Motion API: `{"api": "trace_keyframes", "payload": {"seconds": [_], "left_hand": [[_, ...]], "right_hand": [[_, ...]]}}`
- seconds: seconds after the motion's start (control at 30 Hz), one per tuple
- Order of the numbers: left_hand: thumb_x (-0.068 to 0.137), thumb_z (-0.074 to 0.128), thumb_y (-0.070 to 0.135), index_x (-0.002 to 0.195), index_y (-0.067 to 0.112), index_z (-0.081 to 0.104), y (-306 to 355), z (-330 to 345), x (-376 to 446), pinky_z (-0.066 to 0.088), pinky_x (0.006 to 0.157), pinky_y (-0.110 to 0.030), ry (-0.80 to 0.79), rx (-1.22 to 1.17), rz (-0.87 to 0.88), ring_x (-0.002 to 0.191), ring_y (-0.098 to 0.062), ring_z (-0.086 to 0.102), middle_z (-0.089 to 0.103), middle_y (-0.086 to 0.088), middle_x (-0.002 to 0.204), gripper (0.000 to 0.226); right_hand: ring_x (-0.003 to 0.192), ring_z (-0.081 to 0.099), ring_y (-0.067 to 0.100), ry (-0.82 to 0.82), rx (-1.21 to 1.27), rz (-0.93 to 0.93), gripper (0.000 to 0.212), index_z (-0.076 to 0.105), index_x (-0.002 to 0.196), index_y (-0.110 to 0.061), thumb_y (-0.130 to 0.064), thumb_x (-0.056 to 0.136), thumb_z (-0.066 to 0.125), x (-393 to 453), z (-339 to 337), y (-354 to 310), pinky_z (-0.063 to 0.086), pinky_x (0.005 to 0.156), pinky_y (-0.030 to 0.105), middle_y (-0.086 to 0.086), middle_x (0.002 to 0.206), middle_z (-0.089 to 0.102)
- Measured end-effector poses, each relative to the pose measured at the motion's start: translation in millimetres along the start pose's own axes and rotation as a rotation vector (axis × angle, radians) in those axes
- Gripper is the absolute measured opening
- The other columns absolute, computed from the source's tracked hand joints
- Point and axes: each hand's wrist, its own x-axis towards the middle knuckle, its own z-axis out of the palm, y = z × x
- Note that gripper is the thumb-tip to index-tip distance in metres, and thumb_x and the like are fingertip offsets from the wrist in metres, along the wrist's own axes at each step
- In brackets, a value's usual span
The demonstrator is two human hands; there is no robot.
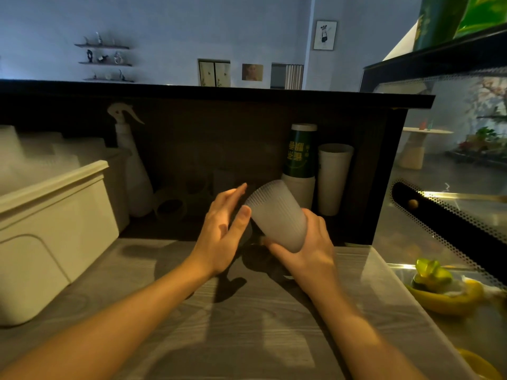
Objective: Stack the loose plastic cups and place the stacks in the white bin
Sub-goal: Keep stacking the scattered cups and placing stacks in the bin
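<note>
**Ribbed cup in my right hand, left palm beside it**

My right hand grips a frosted, ribbed plastic cup by its wide end, fingers curled round the lower rim. The cup tilts with its narrow closed base pointing up and to the left, held above the grey wood-grain counter. My left hand stands just left of it, palm facing the cup, fingers straight and close together, thumb tip near the ribbed wall; I cannot tell whether it touches. The white bin, smooth and boxy with a rolled rim, sits at the left edge of the counter, well apart from the cup. Far against the dark back panel stand a pale spray bottle, a green printed cup stack and a plain white cup.
</note>
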Motion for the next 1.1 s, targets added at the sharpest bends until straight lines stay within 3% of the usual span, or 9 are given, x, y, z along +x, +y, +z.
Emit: {"api": "trace_keyframes", "payload": {"seconds": [0.1, 0.2, 0.27, 0.5, 0.63, 0.77, 0.87, 0.97, 1.1], "left_hand": [[0.081, 0.041, 0.075, 0.149, 0.028, 0.032, -11, -5, -3, 0.027, 0.11, -0.032, 0.142, 0.273, -0.01, 0.132, -0.004, 0.029, 0.036, 0.014, 0.141, 0.083], [0.079, 0.058, 0.07, 0.151, 0.023, 0.026, -27, -7, -1, 0.033, 0.11, -0.039, 0.013, 0.543, -0.157, 0.135, -0.02, 0.029, 0.03, 0.0, 0.145, 0.092], [0.08, 0.065, 0.063, 0.149, 0.023, 0.029, -38, -8, 1, 0.043, 0.102, -0.04, -0.078, 0.574, -0.244, 0.128, -0.024, 0.04, 0.036, -0.004, 0.138, 0.088], [0.075, 0.076, 0.051, 0.128, 0.014, 0.043, -49, -16, 8, 0.052, 0.092, -0.045, 0.123, 0.296, -0.356, 0.112, -0.026, 0.056, 0.052, -0.007, 0.123, 0.072], [0.083, 0.068, 0.046, 0.112, 0.008, 0.049, -44, -19, 6, 0.046, 0.081, -0.034, 0.262, 0.265, -0.304, 0.102, -0.023, 0.053, 0.044, -0.006, 0.111, 0.051], [0.09, 0.059, 0.046, 0.127, 0.006, 0.052, -30, -23, 10, 0.04, 0.085, -0.026, 0.374, 0.199, -0.254, 0.109, -0.021, 0.051, 0.046, -0.008, 0.121, 0.055], [0.095, 0.056, 0.044, 0.147, 0.018, 0.037, -14, -27, 12, 0.043, 0.089, -0.022, 0.421, 0.026, -0.205, 0.113, -0.009, 0.05, 0.047, 0.006, 0.129, 0.061], [0.097, 0.053, 0.04, 0.146, 0.023, 0.038, 6, -29, 12, 0.043, 0.078, -0.005, 0.435, -0.052, -0.087, 0.105, 0.001, 0.052, 0.046, 0.022, 0.118, 0.053], [0.098, 0.051, 0.036, 0.141, 0.02, 0.045, 25, -29, 14, 0.041, 0.077, -0.002, 0.369, -0.085, 0.02, 0.102, 0.012, 0.051, 0.05, 0.012, 0.123, 0.046]], "right_hand": [[0.106, 0.047, 0.013, 0.064, 0.026, 0.072, 0.09, 0.034, 0.134, -0.027, -0.07, 0.06, 0.064, 1, -2, 1, 0.052, 0.084, 0.045, -0.012, 0.115, 0.038], [0.105, 0.045, 0.011, 0.084, 0.03, 0.114, 0.09, 0.033, 0.134, -0.027, -0.067, 0.062, 0.068, 3, -3, 2, 0.052, 0.084, 0.043, -0.013, 0.114, 0.035], [0.105, 0.045, 0.012, 0.079, 0.03, 0.126, 0.089, 0.034, 0.135, -0.025, -0.063, 0.064, 0.072, 4, -3, 2, 0.052, 0.084, 0.042, -0.011, 0.116, 0.037], [0.106, 0.045, 0.012, 0.062, 0.014, 0.146, 0.088, 0.036, 0.135, -0.022, -0.058, 0.066, 0.077, 7, -2, 3, 0.05, 0.086, 0.039, -0.005, 0.121, 0.041], [0.103, 0.043, 0.01, 0.06, -0.009, 0.131, 0.086, 0.036, 0.134, -0.021, -0.055, 0.067, 0.078, 4, -3, 3, 0.047, 0.081, 0.033, -0.006, 0.119, 0.039], [0.107, 0.047, 0.017, 0.068, -0.056, 0.119, 0.084, 0.035, 0.133, -0.018, -0.048, 0.069, 0.08, 4, -3, 2, 0.05, 0.085, 0.039, -0.001, 0.123, 0.041], [0.113, 0.045, 0.019, 0.067, -0.127, 0.048, 0.09, 0.03, 0.141, -0.021, -0.045, 0.069, 0.079, 2, -4, 0, 0.047, 0.093, 0.043, 0.001, 0.127, 0.042], [0.114, 0.044, 0.019, 0.05, -0.178, -0.015, 0.091, 0.03, 0.142, -0.025, -0.044, 0.068, 0.079, 1, -7, 0, 0.043, 0.096, 0.042, 0.001, 0.127, 0.041], [0.115, 0.041, 0.018, -0.007, -0.215, -0.08, 0.091, 0.03, 0.142, -0.026, -0.046, 0.068, 0.079, 0, -6, -2, 0.035, 0.097, 0.035, 0.001, 0.128, 0.039]]}}
